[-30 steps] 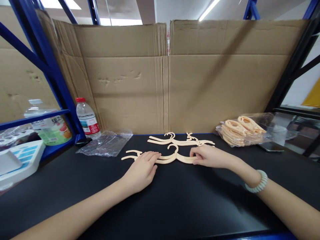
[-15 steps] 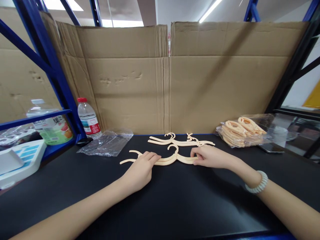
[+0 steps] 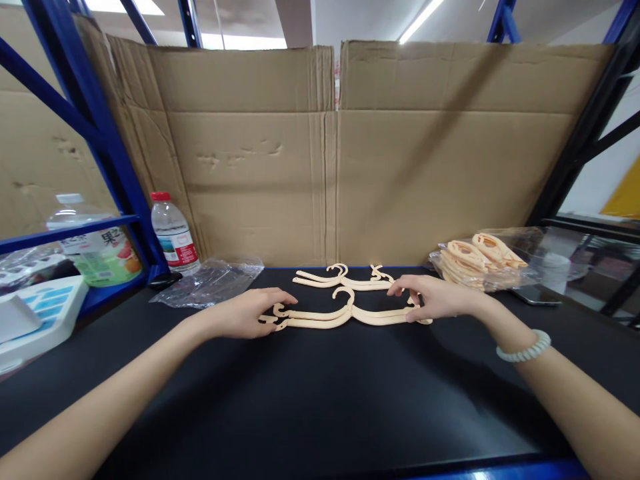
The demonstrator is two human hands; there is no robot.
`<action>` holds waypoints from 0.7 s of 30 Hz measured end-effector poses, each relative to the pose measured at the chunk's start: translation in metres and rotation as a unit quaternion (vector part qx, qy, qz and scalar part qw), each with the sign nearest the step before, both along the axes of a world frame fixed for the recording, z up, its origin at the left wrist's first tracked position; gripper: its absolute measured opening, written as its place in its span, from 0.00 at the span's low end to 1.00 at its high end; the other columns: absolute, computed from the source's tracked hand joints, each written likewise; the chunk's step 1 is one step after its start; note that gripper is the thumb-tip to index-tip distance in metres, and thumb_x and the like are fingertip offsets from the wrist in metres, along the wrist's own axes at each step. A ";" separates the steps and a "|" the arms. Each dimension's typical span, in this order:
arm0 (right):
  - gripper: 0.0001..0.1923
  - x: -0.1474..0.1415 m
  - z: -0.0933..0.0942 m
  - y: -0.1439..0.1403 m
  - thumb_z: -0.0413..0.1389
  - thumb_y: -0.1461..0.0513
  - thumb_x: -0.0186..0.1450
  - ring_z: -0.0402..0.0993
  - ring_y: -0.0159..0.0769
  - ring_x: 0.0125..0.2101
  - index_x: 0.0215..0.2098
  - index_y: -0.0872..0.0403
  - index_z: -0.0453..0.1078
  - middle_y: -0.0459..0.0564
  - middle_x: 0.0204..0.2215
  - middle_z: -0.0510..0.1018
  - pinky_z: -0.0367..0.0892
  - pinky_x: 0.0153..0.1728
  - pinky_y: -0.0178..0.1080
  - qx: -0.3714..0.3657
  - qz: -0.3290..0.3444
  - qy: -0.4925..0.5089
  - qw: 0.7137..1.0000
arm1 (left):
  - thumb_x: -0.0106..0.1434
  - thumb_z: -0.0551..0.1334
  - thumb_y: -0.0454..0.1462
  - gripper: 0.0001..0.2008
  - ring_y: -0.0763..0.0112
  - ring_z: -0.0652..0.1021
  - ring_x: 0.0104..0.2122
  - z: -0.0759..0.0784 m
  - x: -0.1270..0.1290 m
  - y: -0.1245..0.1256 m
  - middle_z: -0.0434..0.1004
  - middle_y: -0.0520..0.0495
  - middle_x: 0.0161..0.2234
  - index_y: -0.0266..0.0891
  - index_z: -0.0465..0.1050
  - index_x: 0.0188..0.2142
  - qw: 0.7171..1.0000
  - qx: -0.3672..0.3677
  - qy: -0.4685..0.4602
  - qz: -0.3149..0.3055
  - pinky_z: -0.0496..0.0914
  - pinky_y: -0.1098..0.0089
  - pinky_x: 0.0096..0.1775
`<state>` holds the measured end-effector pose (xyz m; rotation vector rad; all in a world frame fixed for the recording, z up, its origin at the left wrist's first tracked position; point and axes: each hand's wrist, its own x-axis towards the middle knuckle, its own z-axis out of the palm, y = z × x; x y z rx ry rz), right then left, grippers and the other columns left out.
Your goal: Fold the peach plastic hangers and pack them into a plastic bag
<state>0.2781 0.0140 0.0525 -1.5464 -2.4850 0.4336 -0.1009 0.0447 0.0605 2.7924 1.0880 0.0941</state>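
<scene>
A cream plastic folding hanger (image 3: pixel 320 323) lies flat on the black table, its hook pointing away from me. At its left end is my left hand (image 3: pixel 245 313), thumb and fingers spread on either side of the tip. My right hand (image 3: pixel 440 297) hovers over the right end with its fingers apart, the thumb by the arm; whether it touches is hard to tell. Just behind lies a second cream hanger (image 3: pixel 367 285), its right part hidden by my right hand.
At the back right, folded cream hangers (image 3: pixel 470 263) sit in a clear bag, with a phone (image 3: pixel 535 296) beside it. On the left are a crumpled plastic bag (image 3: pixel 207 283), a red-capped water bottle (image 3: pixel 175 233) and a white tray (image 3: pixel 47 320). Cardboard (image 3: pixel 260 180) walls the back.
My left hand has moved left from the hanger's arm to its end, and its fingers have opened. My right hand has shifted right and opened. The hanger's left end has folded inward.
</scene>
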 end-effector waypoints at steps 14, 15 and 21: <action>0.23 0.023 -0.004 0.007 0.62 0.62 0.47 0.70 0.39 0.34 0.43 0.55 0.71 0.53 0.41 0.74 0.67 0.32 0.36 -0.066 -0.059 -0.070 0.994 | 0.57 0.60 0.40 0.19 0.62 0.73 0.47 0.003 -0.006 0.011 0.72 0.45 0.47 0.41 0.70 0.49 0.999 -0.034 0.003 -0.017 0.66 0.67 0.48; 0.22 0.023 -0.003 0.007 0.62 0.62 0.47 0.70 0.40 0.34 0.42 0.55 0.71 0.52 0.40 0.74 0.67 0.32 0.36 -0.068 -0.061 -0.070 0.993 | 0.57 0.60 0.40 0.18 0.62 0.73 0.46 0.003 -0.006 0.011 0.73 0.45 0.47 0.41 0.71 0.48 0.999 -0.034 0.002 -0.019 0.66 0.68 0.47; 0.19 0.026 -0.004 0.009 0.61 0.61 0.47 0.71 0.41 0.34 0.38 0.54 0.72 0.51 0.37 0.75 0.66 0.32 0.37 -0.059 -0.068 -0.068 0.994 | 0.58 0.59 0.40 0.14 0.64 0.75 0.41 -0.001 -0.007 0.014 0.74 0.45 0.42 0.40 0.73 0.43 0.998 -0.034 -0.024 -0.039 0.67 0.69 0.44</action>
